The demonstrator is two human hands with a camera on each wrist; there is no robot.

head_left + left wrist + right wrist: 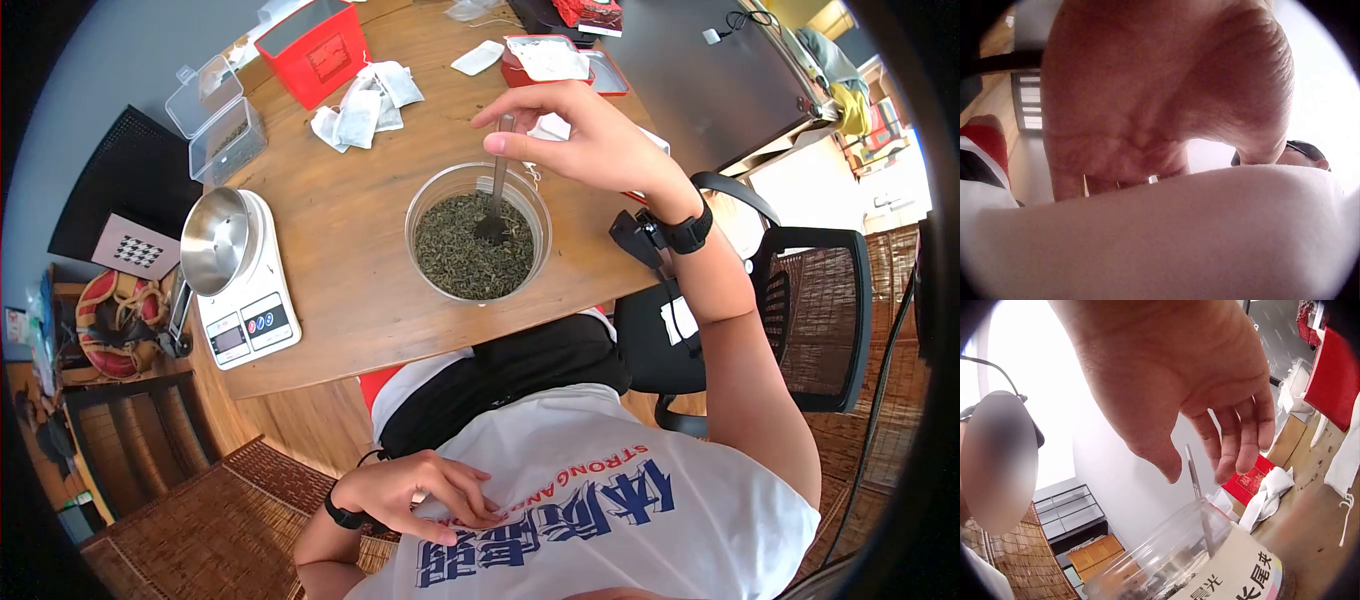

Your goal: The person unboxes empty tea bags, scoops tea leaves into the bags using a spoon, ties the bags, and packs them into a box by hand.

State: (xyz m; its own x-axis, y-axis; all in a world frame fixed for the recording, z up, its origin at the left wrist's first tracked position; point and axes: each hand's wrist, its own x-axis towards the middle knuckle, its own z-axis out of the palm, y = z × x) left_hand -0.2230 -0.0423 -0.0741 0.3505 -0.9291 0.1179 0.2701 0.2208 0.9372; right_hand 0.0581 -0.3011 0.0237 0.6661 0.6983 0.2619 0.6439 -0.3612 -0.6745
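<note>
A clear round plastic tub [1147,550] filled with dried, dark green leaves [465,250] stands near the front edge of the wooden table [345,280]. Leaning in the leaves is a metal spoon [499,170], its handle rising above the rim. My right hand [595,140] hovers over the tub, thumb and loosely bent fingers spread around the top of the handle; the right wrist view shows a gap between them and the spoon. Against the front of the white T-shirt [600,450] rests my left hand [425,490], relaxed and holding nothing.
A metal pan [213,235] sits on a white kitchen scale [272,285] at the left. Farther back are white pouches [360,115], a red box [300,60], a lidded clear container [245,145] and a red tin [515,72]. A black chair [820,330] stands right.
</note>
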